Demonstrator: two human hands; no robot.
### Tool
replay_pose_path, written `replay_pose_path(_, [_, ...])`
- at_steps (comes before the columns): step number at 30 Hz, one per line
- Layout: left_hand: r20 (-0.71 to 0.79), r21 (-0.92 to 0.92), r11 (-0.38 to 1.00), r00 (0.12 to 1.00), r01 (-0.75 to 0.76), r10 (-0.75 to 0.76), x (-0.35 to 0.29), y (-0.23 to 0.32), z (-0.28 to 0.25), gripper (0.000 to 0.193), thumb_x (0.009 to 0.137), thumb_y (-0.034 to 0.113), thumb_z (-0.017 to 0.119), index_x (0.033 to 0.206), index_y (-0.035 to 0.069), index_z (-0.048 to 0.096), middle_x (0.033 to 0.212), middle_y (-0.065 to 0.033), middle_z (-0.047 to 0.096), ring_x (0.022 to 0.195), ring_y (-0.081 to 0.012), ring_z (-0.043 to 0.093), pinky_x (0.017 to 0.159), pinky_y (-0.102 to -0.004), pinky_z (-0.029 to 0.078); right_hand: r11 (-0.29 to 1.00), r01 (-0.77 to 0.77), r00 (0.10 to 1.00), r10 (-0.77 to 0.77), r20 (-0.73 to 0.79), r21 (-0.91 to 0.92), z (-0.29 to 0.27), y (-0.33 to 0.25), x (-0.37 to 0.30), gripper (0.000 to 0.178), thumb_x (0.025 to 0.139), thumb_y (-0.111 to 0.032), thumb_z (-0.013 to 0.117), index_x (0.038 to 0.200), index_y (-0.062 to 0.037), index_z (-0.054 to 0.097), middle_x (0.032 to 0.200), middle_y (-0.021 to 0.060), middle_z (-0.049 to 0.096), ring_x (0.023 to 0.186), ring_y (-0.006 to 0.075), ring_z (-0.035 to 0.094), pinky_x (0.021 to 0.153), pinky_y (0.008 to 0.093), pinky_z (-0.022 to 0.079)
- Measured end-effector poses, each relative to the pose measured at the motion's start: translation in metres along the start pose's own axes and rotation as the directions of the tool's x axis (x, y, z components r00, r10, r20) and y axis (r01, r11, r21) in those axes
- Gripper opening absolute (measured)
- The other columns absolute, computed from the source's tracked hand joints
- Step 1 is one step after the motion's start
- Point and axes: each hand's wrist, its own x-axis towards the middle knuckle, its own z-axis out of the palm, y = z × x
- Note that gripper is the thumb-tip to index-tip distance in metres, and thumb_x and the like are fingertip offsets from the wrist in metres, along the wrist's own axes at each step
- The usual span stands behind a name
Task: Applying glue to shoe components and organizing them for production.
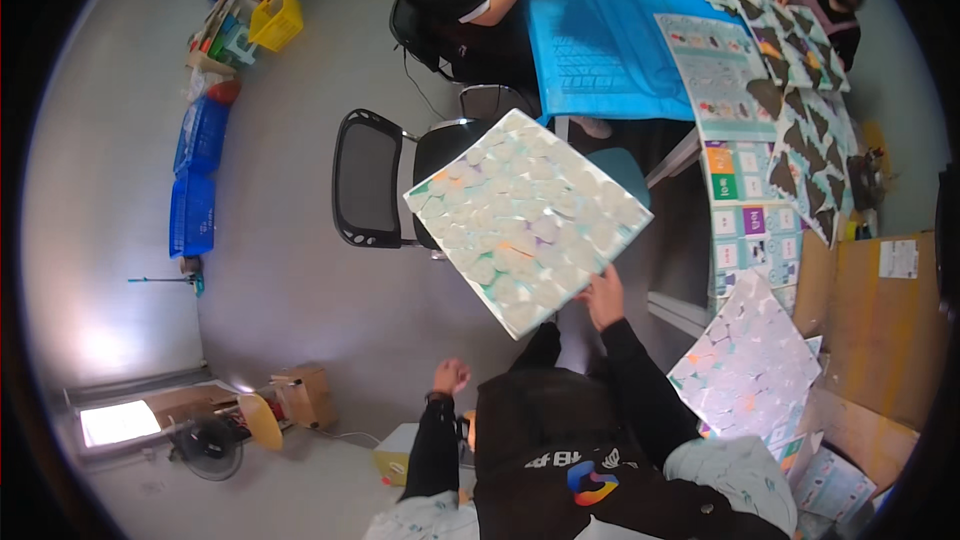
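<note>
My right hand (603,297) grips the lower right edge of a large square sheet (530,220), held out in front of me and turned cornerwise. Pale rounded patches cover the sheet, with teal, orange and purple showing between them. At the left, my left hand (452,375) hangs apart from the sheet, its fingers curled in and nothing visible in them. Behind the sheet stands a black chair (368,178), partly hidden by it. Another pale patterned sheet (748,365) lies to the right of my right forearm.
A blue-covered table (610,50) and printed sheets (725,65) stretch along the right. One person (465,0) sits at the table; another (835,10) is at the far right. Blue crates (192,210) and a yellow basket (277,18) line the left; cardboard boxes (880,310) stand right.
</note>
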Motion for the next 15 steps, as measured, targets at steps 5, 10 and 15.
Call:
replay_pose_path(5, [-0.011, 0.021, 0.979, 0.979, 0.203, -0.203, -0.093, -0.075, -0.089, 0.021, 0.096, 0.021, 0.040, 0.091, 0.009, 0.057, 0.085, -0.0074, 0.062, 0.073, -0.0200, 0.066, 0.056, -0.0289, 0.055, 0.996, -0.074, 0.996, 0.071, -0.044, -0.055, 0.074, 0.090, 0.094, 0.037, 0.095, -0.005, 0.038, 0.132, -0.0021, 0.039, 0.106, 0.0177, 0.062, 0.074, 0.0231, 0.068, 0.056, 0.0303, 0.058])
replay_pose_path(10, [-0.177, -0.039, 0.961, 0.944, 0.275, -0.278, -0.152, -0.105, -0.073, 0.030, 0.095, 0.025, 0.054, 0.117, 0.005, 0.050, 0.099, -0.0128, 0.065, 0.080, -0.0231, 0.066, 0.066, -0.0318, 0.055, 0.984, -0.177, 0.975, 0.179, -0.134, 0.028, 0.108, 0.139, 0.135, 0.031, 0.097, -0.007, 0.039, 0.128, -0.0050, 0.037, 0.107, 0.0180, 0.062, 0.073, 0.0262, 0.069, 0.050, 0.0286, 0.054])
replay_pose_path(15, [-0.163, -0.012, 0.939, 0.926, 0.344, -0.341, -0.166, -0.097, -0.035, 0.027, 0.096, 0.022, 0.053, 0.120, 0.008, 0.053, 0.101, -0.0087, 0.066, 0.087, -0.0153, 0.063, 0.075, -0.0273, 0.051, 0.966, -0.237, 0.966, 0.246, -0.084, 0.102, 0.144, 0.192, 0.155, 0.035, 0.096, -0.013, 0.046, 0.128, -0.0056, 0.035, 0.113, 0.0178, 0.060, 0.081, 0.0300, 0.070, 0.051, 0.0290, 0.054])
